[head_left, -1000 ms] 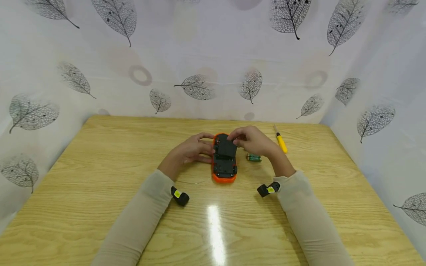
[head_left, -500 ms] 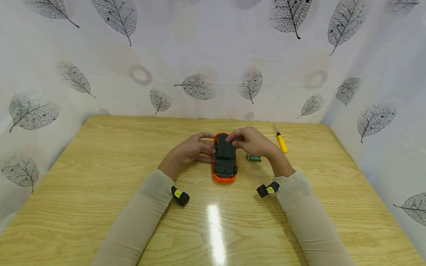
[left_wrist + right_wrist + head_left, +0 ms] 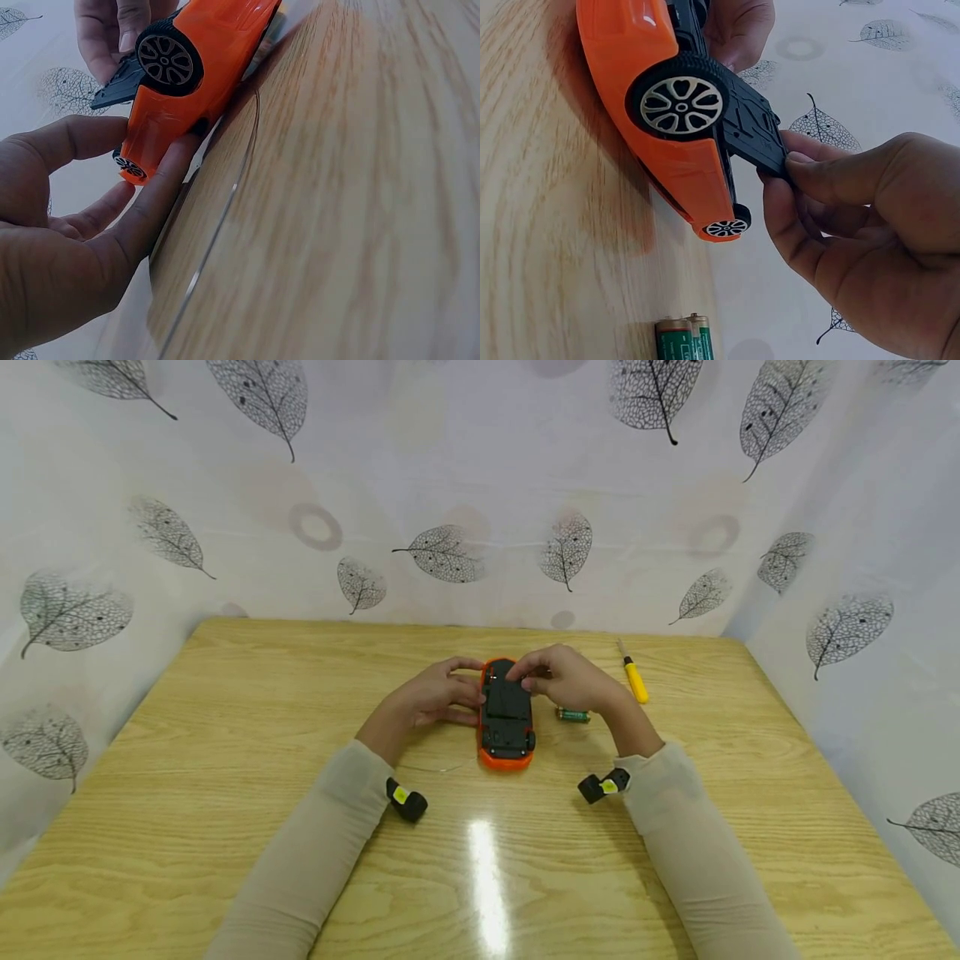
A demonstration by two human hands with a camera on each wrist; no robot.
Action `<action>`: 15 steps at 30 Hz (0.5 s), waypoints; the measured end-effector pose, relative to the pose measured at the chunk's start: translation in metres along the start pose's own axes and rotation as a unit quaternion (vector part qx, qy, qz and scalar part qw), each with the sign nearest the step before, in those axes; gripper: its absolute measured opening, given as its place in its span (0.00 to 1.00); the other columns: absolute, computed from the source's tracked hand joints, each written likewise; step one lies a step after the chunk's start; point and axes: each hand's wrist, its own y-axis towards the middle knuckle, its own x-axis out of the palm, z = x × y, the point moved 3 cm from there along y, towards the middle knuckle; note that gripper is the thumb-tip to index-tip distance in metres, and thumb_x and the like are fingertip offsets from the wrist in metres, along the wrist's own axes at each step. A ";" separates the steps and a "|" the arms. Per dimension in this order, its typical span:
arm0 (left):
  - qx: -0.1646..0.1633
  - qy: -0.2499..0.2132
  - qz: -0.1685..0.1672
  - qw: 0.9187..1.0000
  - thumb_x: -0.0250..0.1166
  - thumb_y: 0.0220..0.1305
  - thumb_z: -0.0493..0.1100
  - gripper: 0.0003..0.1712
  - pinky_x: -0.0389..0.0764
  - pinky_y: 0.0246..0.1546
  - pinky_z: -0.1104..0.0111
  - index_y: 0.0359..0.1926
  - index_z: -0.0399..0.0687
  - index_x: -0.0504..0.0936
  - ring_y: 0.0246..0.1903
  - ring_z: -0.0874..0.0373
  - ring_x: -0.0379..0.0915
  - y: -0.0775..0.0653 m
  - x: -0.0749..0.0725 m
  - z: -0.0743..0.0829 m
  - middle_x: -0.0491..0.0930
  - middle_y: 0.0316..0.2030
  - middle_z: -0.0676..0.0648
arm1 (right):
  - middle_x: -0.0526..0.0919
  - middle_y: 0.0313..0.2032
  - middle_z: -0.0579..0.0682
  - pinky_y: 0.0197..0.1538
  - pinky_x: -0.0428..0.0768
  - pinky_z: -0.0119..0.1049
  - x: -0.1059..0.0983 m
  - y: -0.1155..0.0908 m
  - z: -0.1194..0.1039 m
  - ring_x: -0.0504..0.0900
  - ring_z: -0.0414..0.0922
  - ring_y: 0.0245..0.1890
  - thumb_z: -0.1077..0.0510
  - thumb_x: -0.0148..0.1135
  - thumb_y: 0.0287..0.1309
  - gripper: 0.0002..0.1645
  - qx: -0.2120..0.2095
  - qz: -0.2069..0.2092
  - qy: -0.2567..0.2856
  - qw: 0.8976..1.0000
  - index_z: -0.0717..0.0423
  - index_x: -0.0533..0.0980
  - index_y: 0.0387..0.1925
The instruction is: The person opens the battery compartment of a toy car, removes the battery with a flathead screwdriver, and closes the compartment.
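Note:
An orange toy car [image 3: 506,762] lies upside down on the table, its black underside facing up. From the left, my left hand [image 3: 431,697] holds the car's side, with fingertips and thumb on the orange body [image 3: 154,124] in the left wrist view. Between thumb and fingers, my right hand [image 3: 573,681] pinches the edge of a flat black cover plate [image 3: 754,124]. That plate is tilted over the underside, and molded lines show on its face in the right wrist view. Whether its far edge sits in the chassis is hidden.
Green batteries [image 3: 573,716] lie close to the car's right side, below my right hand. Farther right is a yellow-handled screwdriver [image 3: 636,683]. A thin, wire-like strand [image 3: 225,210] lies on the wooden table [image 3: 300,860] left of the car. A leaf-patterned curtain [image 3: 480,485] surrounds the table.
The cover plate has turned slightly left and now lines up more closely with the car's underside. My right hand has shifted a little left with it; my left hand stays in place.

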 end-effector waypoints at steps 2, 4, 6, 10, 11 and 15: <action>0.001 0.000 -0.001 1.000 0.63 0.67 0.26 0.38 0.87 0.48 0.52 0.73 0.52 0.63 0.49 0.46 0.82 0.000 0.000 0.000 0.76 0.61 0.36 | 0.84 0.53 0.58 0.52 0.86 0.46 0.001 0.000 0.001 0.84 0.51 0.51 0.68 0.57 0.73 0.14 0.001 -0.003 0.006 1.000 0.60 0.83 0.54; 0.001 0.000 -0.001 1.000 0.63 0.67 0.26 0.38 0.87 0.48 0.52 0.73 0.52 0.63 0.49 0.46 0.82 0.001 0.000 0.000 0.76 0.62 0.36 | 0.84 0.54 0.58 0.53 0.86 0.48 0.001 0.000 0.003 0.84 0.52 0.51 0.68 0.56 0.73 0.14 0.003 -0.007 0.013 1.000 0.60 0.83 0.54; 0.001 0.001 -0.001 1.000 0.63 0.67 0.26 0.38 0.87 0.48 0.52 0.73 0.52 0.63 0.49 0.46 0.82 0.001 0.000 0.000 0.76 0.62 0.36 | 0.84 0.54 0.58 0.53 0.85 0.49 0.002 0.000 0.004 0.85 0.51 0.50 0.68 0.56 0.73 0.14 0.006 -0.009 0.018 1.000 0.60 0.83 0.54; -0.002 0.002 0.001 1.000 0.63 0.67 0.26 0.38 0.87 0.48 0.52 0.73 0.52 0.62 0.50 0.45 0.81 0.002 0.000 0.000 0.75 0.63 0.37 | 0.84 0.54 0.57 0.53 0.85 0.52 0.002 0.001 0.007 0.84 0.51 0.50 0.68 0.56 0.73 0.14 0.012 -0.009 0.025 1.000 0.59 0.83 0.54; -0.002 0.002 0.001 1.000 0.63 0.67 0.26 0.38 0.87 0.48 0.52 0.73 0.52 0.62 0.50 0.45 0.81 0.002 0.000 -0.001 0.75 0.63 0.37 | 0.84 0.54 0.57 0.53 0.85 0.52 0.002 0.001 0.007 0.84 0.50 0.50 0.68 0.56 0.73 0.14 0.013 -0.009 0.026 1.000 0.59 0.83 0.54; -0.002 0.002 0.003 1.000 0.63 0.67 0.26 0.38 0.87 0.48 0.52 0.73 0.52 0.62 0.50 0.46 0.81 0.002 0.001 0.000 0.75 0.63 0.37 | 0.83 0.54 0.57 0.54 0.85 0.52 0.003 0.003 0.009 0.84 0.51 0.51 0.69 0.55 0.73 0.15 0.016 -0.010 0.034 0.999 0.59 0.83 0.54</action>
